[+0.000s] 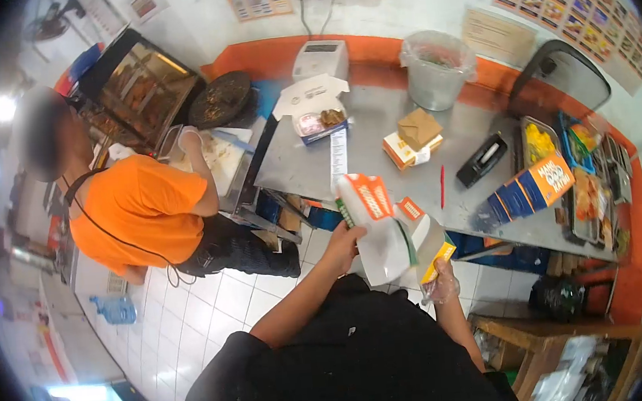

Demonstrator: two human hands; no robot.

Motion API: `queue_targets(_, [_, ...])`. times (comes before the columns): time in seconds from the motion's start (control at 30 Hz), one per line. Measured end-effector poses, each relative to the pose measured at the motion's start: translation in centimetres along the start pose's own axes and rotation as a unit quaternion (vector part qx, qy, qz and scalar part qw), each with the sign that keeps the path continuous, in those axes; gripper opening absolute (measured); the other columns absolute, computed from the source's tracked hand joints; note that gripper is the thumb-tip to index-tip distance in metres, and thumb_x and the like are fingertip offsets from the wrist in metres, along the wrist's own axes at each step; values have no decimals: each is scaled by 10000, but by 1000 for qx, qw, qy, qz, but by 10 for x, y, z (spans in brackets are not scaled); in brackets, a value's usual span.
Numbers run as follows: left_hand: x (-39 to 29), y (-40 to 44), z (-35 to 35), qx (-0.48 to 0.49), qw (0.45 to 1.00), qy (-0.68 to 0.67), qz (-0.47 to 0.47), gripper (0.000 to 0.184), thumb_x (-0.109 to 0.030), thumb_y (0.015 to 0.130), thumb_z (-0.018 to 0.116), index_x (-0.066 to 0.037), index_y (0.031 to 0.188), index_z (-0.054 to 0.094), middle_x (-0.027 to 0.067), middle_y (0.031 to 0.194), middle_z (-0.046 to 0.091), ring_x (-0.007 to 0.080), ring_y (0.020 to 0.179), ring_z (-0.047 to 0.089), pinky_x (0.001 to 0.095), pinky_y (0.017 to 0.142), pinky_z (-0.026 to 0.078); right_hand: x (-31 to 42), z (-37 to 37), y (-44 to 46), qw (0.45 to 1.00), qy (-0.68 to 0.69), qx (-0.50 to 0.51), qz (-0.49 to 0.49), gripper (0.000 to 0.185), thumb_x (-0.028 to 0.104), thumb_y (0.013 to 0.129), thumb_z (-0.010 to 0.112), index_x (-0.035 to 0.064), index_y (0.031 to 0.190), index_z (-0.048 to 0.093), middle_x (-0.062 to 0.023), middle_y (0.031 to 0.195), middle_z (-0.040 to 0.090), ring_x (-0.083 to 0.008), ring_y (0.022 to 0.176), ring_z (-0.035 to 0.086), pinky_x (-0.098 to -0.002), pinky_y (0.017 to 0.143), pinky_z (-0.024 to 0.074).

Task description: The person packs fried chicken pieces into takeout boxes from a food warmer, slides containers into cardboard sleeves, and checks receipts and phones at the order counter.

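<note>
Head view, wearer's front as twelve. Left hand (344, 248), bare, thumb and fingers closed on the near edge of a white-and-green carton (380, 250) at twelve; its orange panel carries white lettering, too blurred for me to read. Right hand (441, 285), under clear plastic glove, grips the yellow end of a second carton (430, 238), one o'clock; small orange panel, lettering likewise illegible. Both held up before the steel table (287, 161). On it, two o'clock: tall blue-and-orange box (531, 188), big white capitals, top line "MANG", lower lines doubtful. One o'clock: red pen (443, 187); brown packet (419, 128). Twelve, farther off: open food box (310, 97), lid print unreadable; printed slip (339, 158) along its near side. Wall, one o'clock: picture sheet (565, 5), captions too small. Ten o'clock: co-worker in orange shirt (138, 209).
</note>
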State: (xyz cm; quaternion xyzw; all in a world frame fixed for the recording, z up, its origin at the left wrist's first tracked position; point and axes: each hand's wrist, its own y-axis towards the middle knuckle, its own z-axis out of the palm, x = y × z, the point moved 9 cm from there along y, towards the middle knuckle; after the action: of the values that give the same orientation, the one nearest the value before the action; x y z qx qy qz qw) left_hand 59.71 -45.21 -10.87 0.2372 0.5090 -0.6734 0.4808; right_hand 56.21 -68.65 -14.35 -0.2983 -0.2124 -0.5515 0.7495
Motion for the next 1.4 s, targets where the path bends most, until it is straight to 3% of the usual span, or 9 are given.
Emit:
queue_targets(0.17, [-15, 41, -82, -17, 978, -206, 30, 545, -208, 846, 524, -8, 1334, 388, 131, 1265, 530, 277, 1141, 548, 468, 965, 441, -7, 31, 75, 995, 86, 45, 36, 596, 288, 820, 696, 71, 1321, 455, -61, 1236, 589, -234, 1141, 568, -382, 1006, 440])
queue_targets(0.33, [-40, 89, -179, -93, 954, -274, 81, 596, -297, 861, 499, -17, 1368, 359, 148, 1296, 496, 298, 1193, 500, 489, 1002, 399, -21, 74, 137, 991, 67, 82, 80, 612, 268, 810, 710, 60, 1323, 447, -64, 1240, 585, -236, 1133, 575, -380, 983, 466])
queue_targets(0.47, [-68, 138, -251, -194, 939, -261, 113, 502, -228, 833, 562, -23, 1273, 434, 144, 1223, 540, 293, 1121, 557, 482, 915, 474, -38, 125, 188, 993, 33, 78, 77, 663, 288, 794, 731, 54, 1336, 429, -78, 1250, 578, -239, 1129, 581, -381, 966, 486])
queue_targets(0.67, [-89, 181, -298, -190, 955, -215, 78, 424, -148, 810, 598, 6, 1190, 492, 134, 1059, 619, 282, 933, 649, 425, 789, 549, -70, 198, 264, 990, 44, 100, 91, 703, 332, 791, 737, 74, 1358, 412, -82, 1278, 561, -245, 1147, 572, -395, 978, 480])
queue_targets(0.83, [-92, 187, -331, -194, 934, -279, 109, 414, -116, 810, 598, 19, 1188, 497, 151, 1070, 610, 288, 954, 629, 416, 842, 530, -111, 280, 304, 982, 77, 126, 121, 703, 375, 807, 716, 95, 1372, 406, -84, 1315, 539, -247, 1170, 557, -401, 980, 480])
queue_targets(1.03, [-123, 146, -381, -226, 879, -407, 105, 468, -165, 840, 551, 23, 1256, 452, 168, 1158, 580, 310, 1037, 602, 427, 916, 498, -212, 348, 377, 931, 76, 194, 299, 672, 466, 872, 602, 115, 1398, 376, -105, 1350, 508, -259, 1215, 519, -430, 1022, 441])
queue_targets(1.2, [-183, 103, -437, -306, 804, -486, 156, 513, -212, 863, 506, -19, 1328, 409, 147, 1249, 548, 333, 1161, 534, 485, 1005, 422, -287, 451, 427, 905, 163, 230, 319, 569, 415, 914, 563, 90, 1356, 412, -107, 1315, 519, -284, 1208, 511, -465, 1000, 440])
queue_targets(1.33, [-167, 120, -535, -364, 788, -446, 219, 519, -201, 840, 513, -32, 1321, 419, 134, 1263, 536, 327, 1190, 505, 474, 1034, 391, -343, 456, 467, 910, 152, 205, 326, 612, 502, 944, 446, 89, 1389, 369, -121, 1395, 442, -333, 1213, 500, -511, 1004, 419])
queue_targets(1.4, [-169, 123, -564, -338, 782, -452, 264, 527, -185, 822, 514, -21, 1314, 420, 134, 1268, 528, 322, 1193, 501, 468, 1041, 384, -379, 424, 481, 918, -46, 169, 357, 602, 498, 962, 387, 64, 1379, 372, -128, 1408, 414, -346, 1153, 525, -493, 961, 445])
